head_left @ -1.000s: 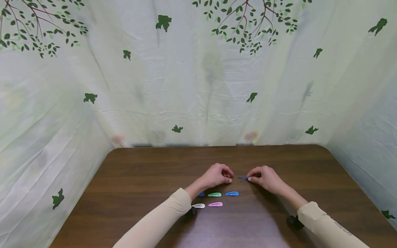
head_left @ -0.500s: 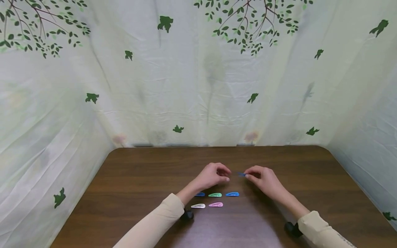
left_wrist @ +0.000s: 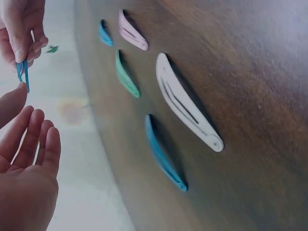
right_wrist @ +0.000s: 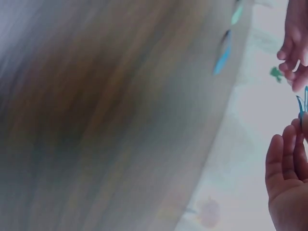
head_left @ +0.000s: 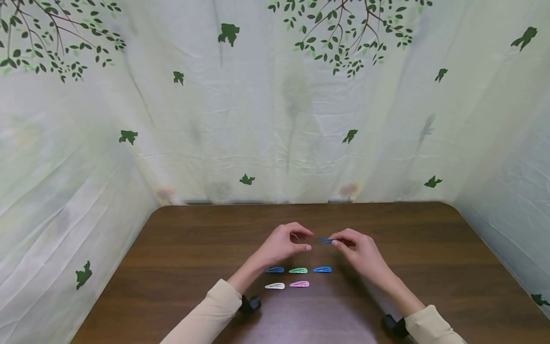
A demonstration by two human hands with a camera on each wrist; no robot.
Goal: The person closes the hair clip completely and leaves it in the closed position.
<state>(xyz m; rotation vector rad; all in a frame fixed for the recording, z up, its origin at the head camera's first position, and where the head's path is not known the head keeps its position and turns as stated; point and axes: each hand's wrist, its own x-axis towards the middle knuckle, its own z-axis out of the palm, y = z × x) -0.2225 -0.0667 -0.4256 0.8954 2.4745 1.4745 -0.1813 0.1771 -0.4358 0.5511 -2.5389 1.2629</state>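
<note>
My right hand [head_left: 362, 249] pinches a blue snap hair clip [head_left: 325, 241] between thumb and fingertips, above the table. The clip's two prongs are spread apart in a V and point toward my left hand [head_left: 280, 243]. That hand holds nothing; its fingers are relaxed, with thumb and fingertips apart, just left of the prongs. In the left wrist view, the left thumb tip [left_wrist: 14, 102] overlaps the end of the held clip. Below the hands lie a blue clip [head_left: 275, 270], a green clip [head_left: 298, 270] and another blue clip [head_left: 322, 269] in a row.
Nearer the front, a white clip [head_left: 275, 286] and a pink clip [head_left: 299, 284] form a second row on the brown wooden table [head_left: 193, 267]. A pale curtain [head_left: 275, 119] printed with leaves and birds hangs behind the table and along its sides.
Both hands have shifted left, the right bringing the held clip with it and slightly up. The left forearm has uncovered the left blue clip. The clips on the table have not moved.
</note>
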